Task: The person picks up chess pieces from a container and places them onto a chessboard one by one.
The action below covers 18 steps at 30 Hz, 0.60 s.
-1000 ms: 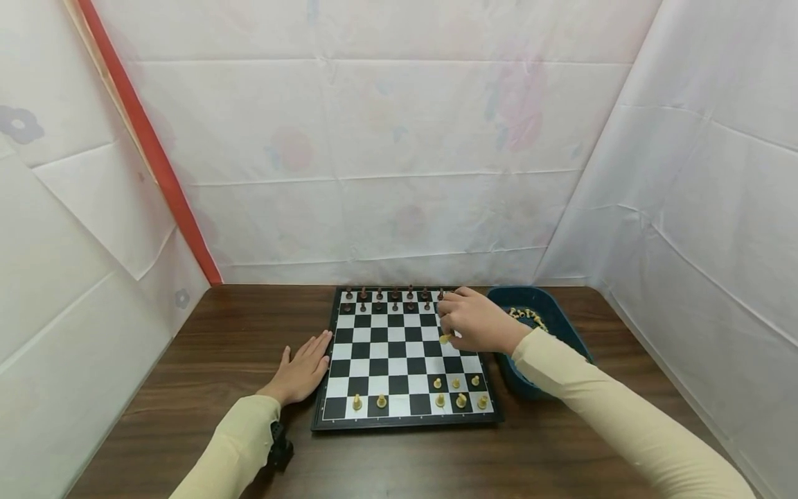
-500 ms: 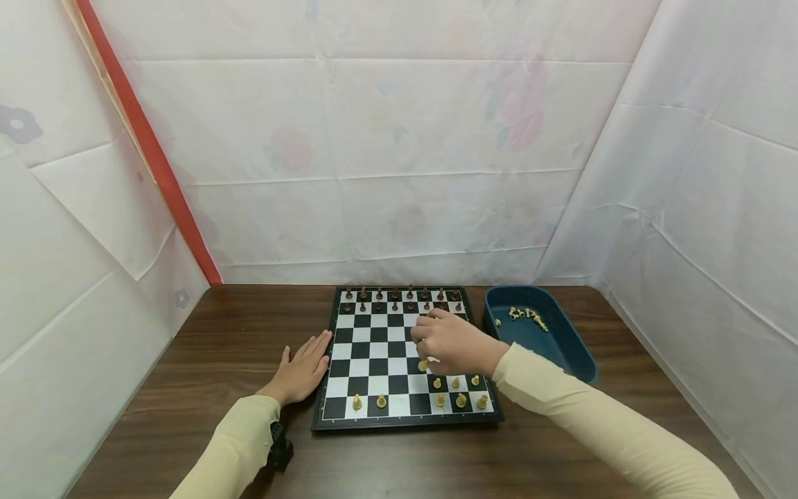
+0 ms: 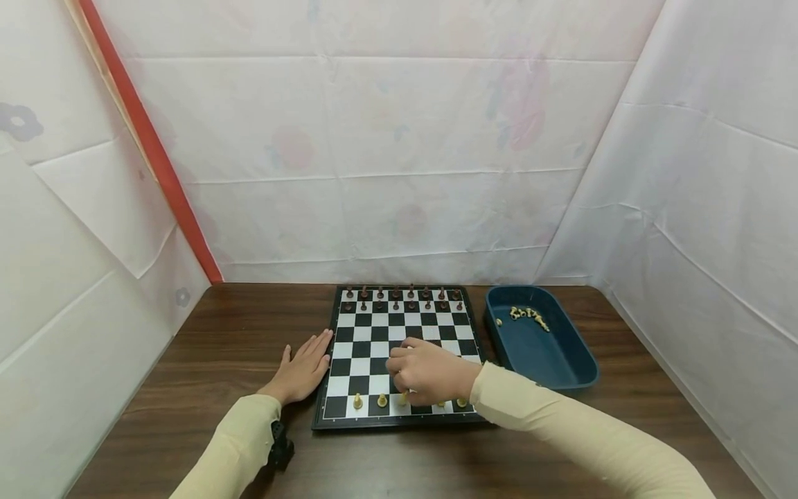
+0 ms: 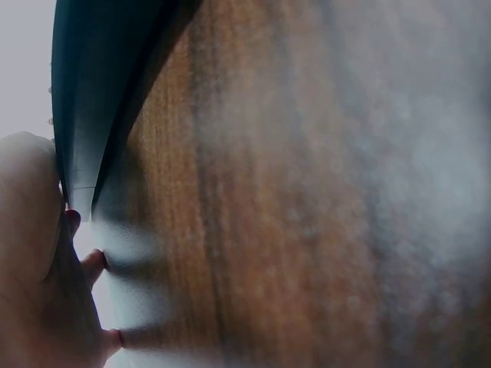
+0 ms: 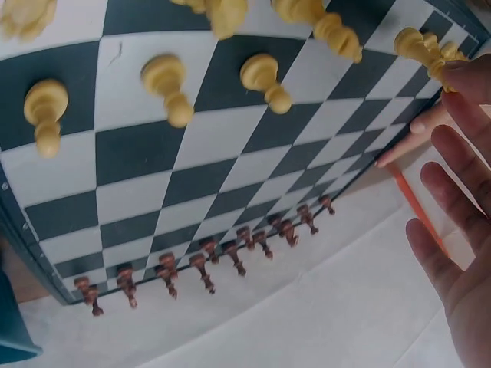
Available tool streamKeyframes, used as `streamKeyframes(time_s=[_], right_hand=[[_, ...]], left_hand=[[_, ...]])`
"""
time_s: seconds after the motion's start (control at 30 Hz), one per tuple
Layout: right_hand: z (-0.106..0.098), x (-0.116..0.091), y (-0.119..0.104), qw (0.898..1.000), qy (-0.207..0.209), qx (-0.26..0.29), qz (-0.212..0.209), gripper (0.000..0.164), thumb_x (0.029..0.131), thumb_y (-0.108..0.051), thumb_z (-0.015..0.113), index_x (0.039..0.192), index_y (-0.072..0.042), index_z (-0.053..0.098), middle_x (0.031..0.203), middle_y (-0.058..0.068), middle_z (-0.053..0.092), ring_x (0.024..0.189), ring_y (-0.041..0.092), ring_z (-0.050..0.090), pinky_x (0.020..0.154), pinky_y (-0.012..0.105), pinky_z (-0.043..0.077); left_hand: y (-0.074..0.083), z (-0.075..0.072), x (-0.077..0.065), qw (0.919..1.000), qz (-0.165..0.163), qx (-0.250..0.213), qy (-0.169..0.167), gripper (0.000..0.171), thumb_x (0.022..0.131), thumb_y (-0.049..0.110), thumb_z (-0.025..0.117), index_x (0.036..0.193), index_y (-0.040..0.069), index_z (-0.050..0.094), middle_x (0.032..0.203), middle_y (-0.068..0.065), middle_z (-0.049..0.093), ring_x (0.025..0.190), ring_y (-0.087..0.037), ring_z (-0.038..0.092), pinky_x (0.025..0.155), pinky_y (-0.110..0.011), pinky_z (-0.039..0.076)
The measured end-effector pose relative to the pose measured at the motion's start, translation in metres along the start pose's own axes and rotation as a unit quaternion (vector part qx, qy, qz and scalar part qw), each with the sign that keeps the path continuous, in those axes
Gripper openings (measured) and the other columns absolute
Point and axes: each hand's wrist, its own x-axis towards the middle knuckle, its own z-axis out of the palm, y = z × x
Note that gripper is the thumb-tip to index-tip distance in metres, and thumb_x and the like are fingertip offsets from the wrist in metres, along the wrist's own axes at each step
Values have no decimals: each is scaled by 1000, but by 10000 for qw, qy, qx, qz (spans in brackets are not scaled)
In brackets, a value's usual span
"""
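Note:
My right hand (image 3: 430,373) is low over the near side of the chessboard (image 3: 361,346). Its thumb and forefinger pinch a cream chess piece (image 5: 420,49), whose base shows close above the near row in the head view. To the left of it in that row stand two cream pieces, a chess piece (image 3: 357,401) and another chess piece (image 3: 382,400). Cream pawns (image 5: 265,77) stand one row farther in. My left hand (image 3: 301,371) lies flat at the board's left edge, fingers spread, with its fingertips touching the table in the left wrist view.
Dark brown chess pieces (image 3: 395,294) fill the two far rows. A blue tray (image 3: 548,353) right of the board holds several loose cream pieces (image 3: 526,314). The wooden table (image 3: 249,312) ends at white draped sheets (image 3: 386,138) behind and on both sides.
My right hand has moved left and toward the near edge with the cream chess piece, uncovering the far right of the board and the tray. My left hand has stayed still.

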Motion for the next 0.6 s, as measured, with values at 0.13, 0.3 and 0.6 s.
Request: streamKeyframes(time_s=[0.13, 0.3, 0.6], right_hand=[[4, 3, -4, 10000, 7, -16, -72, 4, 81, -28, 74, 77, -27, 74, 91, -12, 60, 88, 7, 51, 91, 29, 43], [6, 4, -5, 10000, -52, 57, -13, 4, 81, -30, 74, 79, -26, 74, 92, -11, 60, 89, 7, 51, 92, 29, 43], [4, -2, 3, 9993, -186, 264, 197, 8, 81, -33, 74, 86, -26, 74, 92, -11, 59, 90, 8, 51, 91, 30, 42]], left_hand=[[2, 0, -1, 10000, -27, 8, -6, 54, 103, 25, 33, 152, 5, 20, 156, -15, 20, 141, -39, 17, 103, -70, -2], [1, -1, -1, 10000, -32, 49, -25, 54, 104, 25, 32, 152, 5, 19, 156, -15, 20, 141, -38, 17, 104, -69, -2], [-2, -1, 0, 9998, 155, 89, 74, 53, 104, 25, 32, 152, 5, 21, 155, -16, 22, 140, -39, 20, 103, -70, 2]])
